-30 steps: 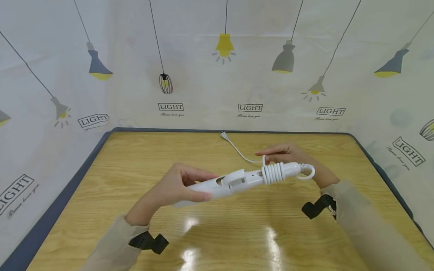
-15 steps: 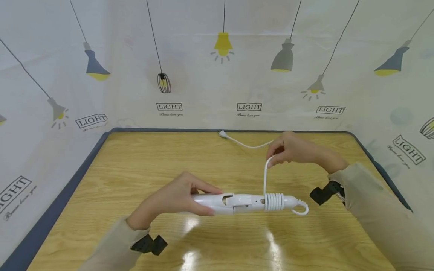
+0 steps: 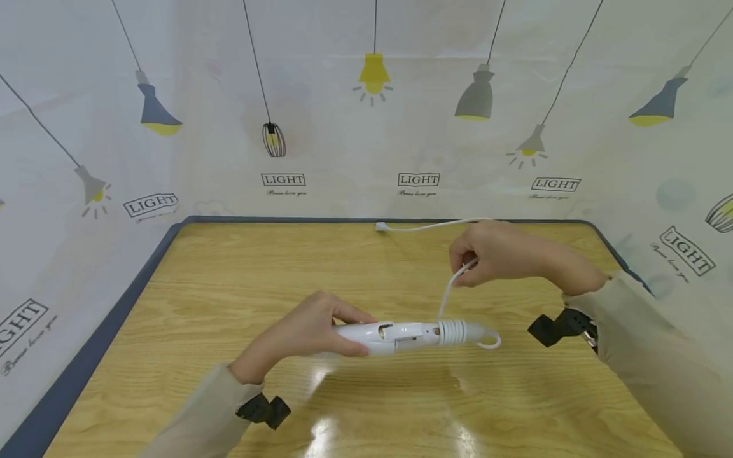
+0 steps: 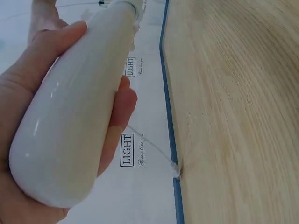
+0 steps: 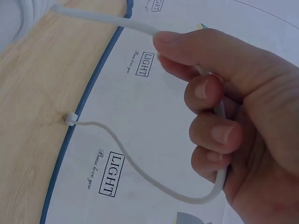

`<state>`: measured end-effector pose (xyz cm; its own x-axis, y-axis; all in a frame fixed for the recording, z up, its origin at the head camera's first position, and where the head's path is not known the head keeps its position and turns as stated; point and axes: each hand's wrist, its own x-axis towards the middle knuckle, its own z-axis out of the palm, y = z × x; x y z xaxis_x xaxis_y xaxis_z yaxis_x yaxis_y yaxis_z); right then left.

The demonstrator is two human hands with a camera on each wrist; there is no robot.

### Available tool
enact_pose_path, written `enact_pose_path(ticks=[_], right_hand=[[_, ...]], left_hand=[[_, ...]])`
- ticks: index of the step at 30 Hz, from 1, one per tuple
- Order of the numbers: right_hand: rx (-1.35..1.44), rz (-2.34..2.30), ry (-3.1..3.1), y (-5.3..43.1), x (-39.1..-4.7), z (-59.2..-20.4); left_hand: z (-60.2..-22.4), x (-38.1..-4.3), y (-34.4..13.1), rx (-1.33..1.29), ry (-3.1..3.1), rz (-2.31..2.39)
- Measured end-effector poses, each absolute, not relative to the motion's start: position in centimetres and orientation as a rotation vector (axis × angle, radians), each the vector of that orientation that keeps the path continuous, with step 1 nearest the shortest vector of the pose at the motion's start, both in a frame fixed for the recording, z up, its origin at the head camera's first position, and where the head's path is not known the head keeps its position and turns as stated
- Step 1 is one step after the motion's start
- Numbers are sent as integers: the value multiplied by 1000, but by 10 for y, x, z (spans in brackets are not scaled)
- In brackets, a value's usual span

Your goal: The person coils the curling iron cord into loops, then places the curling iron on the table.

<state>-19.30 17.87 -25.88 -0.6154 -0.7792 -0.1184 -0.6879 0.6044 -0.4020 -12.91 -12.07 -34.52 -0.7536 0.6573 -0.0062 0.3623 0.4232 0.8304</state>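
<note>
Gripping a white appliance [image 3: 403,334] with left hand [image 3: 312,324], clutching its cord [image 3: 452,331] in right hand [image 3: 501,251], plug [image 3: 380,227] at far edge of table [image 3: 240,273]

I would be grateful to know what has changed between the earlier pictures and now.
The right hand, its fingers extended beside the cord a second ago, now grips it and has moved right, lifting the stretch toward the plug. The white device has swung its coiled end toward the person. The left hand still grips the device, coils remain wound, and the plug stays near the table's far edge.
</note>
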Motion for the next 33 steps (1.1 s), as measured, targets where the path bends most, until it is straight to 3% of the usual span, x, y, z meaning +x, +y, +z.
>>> enact_pose_path(ticks=[11,24,33], right_hand=[[-1240,-375,2642,171,-186,-258],[-1268,-453,2875,167,-187,-267],[-1254,-459,2902,183,-176,-264]], left_hand=[[-343,-133,-114,955,2735,887],[-336,-132,-116,1168,2632,829],[-340,-135,-123,915,2856,775]])
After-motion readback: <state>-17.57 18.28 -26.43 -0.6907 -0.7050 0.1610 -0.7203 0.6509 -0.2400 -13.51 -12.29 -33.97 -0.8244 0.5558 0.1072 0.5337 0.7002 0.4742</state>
